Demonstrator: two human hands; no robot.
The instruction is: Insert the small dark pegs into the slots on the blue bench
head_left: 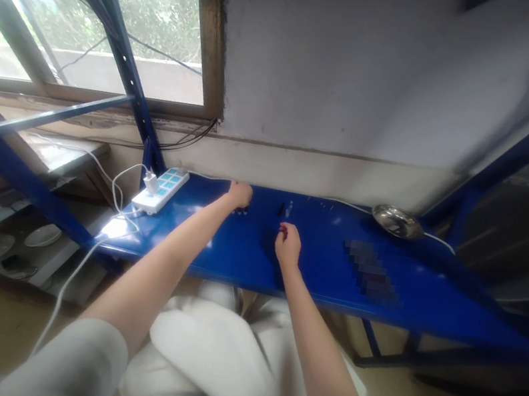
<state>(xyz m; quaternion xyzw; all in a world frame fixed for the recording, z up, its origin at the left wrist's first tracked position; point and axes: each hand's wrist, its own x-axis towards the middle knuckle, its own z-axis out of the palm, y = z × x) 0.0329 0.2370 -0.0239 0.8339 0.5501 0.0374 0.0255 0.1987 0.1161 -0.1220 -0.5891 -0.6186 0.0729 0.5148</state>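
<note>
My left hand (240,195) is over the far part of the blue tabletop (246,249), back upward, its fingers curled down and mostly hidden. Several tiny shiny pieces (240,211) lie right by its fingertips; I cannot make out their kind. Closer to me, my right hand (289,245) hovers with fingers closed in a pinch. Something small and reddish shows at its fingertips, too small to name. Just beyond that hand lie a small dark piece (281,209) and a small clear, see-through piece (289,208), side by side.
A white power strip (161,191) with a plugged-in cord sits at the left end. Toward the back right is a shiny metal bowl (396,221). A blurred-out dark object (371,270) lies right of my hand. Blue metal posts (135,88) frame the table.
</note>
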